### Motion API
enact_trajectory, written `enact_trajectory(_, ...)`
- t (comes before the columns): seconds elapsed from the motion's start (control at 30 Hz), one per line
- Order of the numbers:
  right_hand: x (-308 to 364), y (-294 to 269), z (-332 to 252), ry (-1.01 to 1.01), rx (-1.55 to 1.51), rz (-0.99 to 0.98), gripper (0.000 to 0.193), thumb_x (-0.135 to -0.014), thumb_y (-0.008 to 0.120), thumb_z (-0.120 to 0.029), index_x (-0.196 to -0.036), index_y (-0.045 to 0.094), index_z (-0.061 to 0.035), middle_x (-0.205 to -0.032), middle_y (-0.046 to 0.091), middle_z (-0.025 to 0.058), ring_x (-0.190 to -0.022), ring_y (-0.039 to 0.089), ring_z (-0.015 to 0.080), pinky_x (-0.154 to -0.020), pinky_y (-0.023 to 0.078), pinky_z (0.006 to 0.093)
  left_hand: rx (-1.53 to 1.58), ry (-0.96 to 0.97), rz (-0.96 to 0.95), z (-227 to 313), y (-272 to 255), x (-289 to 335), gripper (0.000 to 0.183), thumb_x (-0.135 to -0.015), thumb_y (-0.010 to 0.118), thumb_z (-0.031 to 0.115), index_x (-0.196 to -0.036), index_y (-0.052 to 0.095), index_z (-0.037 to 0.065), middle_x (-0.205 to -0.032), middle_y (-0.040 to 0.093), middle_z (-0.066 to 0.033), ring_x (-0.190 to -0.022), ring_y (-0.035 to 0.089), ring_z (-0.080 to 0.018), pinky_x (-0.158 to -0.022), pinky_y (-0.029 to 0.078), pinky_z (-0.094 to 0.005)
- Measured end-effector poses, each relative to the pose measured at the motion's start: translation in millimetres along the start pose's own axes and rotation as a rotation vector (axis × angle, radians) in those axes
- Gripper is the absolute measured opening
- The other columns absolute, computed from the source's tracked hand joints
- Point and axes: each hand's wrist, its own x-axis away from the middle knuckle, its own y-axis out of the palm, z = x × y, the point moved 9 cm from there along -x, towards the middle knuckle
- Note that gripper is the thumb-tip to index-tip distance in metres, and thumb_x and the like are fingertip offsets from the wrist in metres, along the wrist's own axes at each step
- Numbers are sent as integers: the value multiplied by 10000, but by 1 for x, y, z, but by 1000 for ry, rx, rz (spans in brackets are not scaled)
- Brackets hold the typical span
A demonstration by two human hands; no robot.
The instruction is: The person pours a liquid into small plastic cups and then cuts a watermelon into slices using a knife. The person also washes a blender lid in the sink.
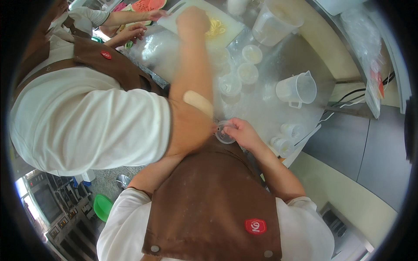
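Note:
At the counter's near edge, just in front of my apron, my right hand (243,133) pinches a clear round plastic lid (225,135) between thumb and fingers. A co-worker's bare forearm crosses over my left arm and hides most of my left hand (214,128). Only a bit of its fingers shows, at the lid's left rim; whether they grip it I cannot make out. Beyond the lid stand several clear plastic cups (230,85) with pale contents. To their right is a clear measuring jug (297,88).
The co-worker's blurred hand (193,21) is over a white cutting board (226,37) with yellow strips (215,27). A large clear pitcher (275,26) stands behind. Stacked cups (285,147) are at the right edge, by cables (350,96). Cut watermelon (148,5) lies far left.

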Motion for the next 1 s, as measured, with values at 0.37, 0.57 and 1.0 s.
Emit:
enact_trajectory(0.37, -26, -17, -58, -110, 143, -175, 197, -1002, 650, -145, -1138, 674, -4, -1029, 722, 43, -958, 638, 120, -871, 519, 311, 352, 30, -225, 17, -10, -46, 359, -962, 747, 56, -1299, 654, -25, -1055, 728, -40, -934, 657, -93, -840, 548, -265)
enact_trajectory(0.57, -50, -34, -129, -426, 518, 64, 397, -952, 693, -166, -1297, 615, 14, -1203, 676, 201, -1123, 649, 326, -981, 513, 420, 545, -72, -83, 19, -32, -82, 317, -979, 723, 61, -1271, 665, -46, -1039, 725, -48, -948, 662, -98, -854, 551, -276)
enact_trajectory(1.0, -173, -59, -185, -536, 1078, 421, 901, -790, 874, -213, -1540, 410, -34, -1535, 411, 281, -1391, 456, 465, -1136, 433, 502, 609, -95, 520, -2, -91, -188, 490, -1024, 631, 201, -1467, 552, 8, -1340, 637, -104, -1183, 611, -183, -999, 495, -325)
